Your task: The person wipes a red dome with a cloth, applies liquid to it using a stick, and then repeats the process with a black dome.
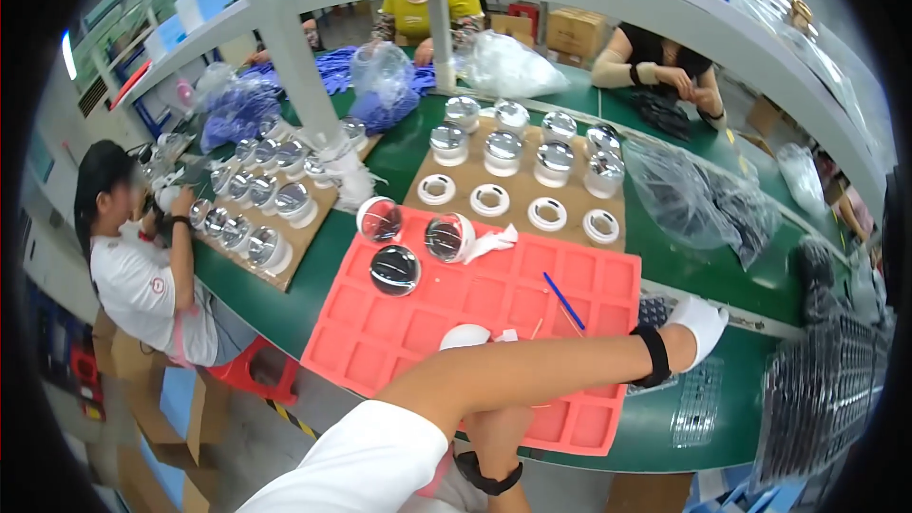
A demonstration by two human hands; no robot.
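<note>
My left forearm reaches across to the right over a red compartment tray (323,337). My left hand (698,328), in a white glove, is closed beside dark small parts (654,312) in a clear tray; anything inside its fingers is hidden. Most of my right hand (499,427) is behind that forearm. Past the forearm shows a white rounded shape (465,336), glove or part, I cannot tell. At the tray's far left stand three clear-domed units (395,269), two with white housings. A crumpled white glove (492,243) lies beside them. A blue pen-like tool (564,301) rests on the tray.
Behind the tray, cardboard (418,201) holds several domed units and white rings (490,199). More domes stand on a left board (271,275), near a seated person (142,266). Stacked clear trays (822,408) rise at the right. A grey shelf frame (285,38) stands over the green table.
</note>
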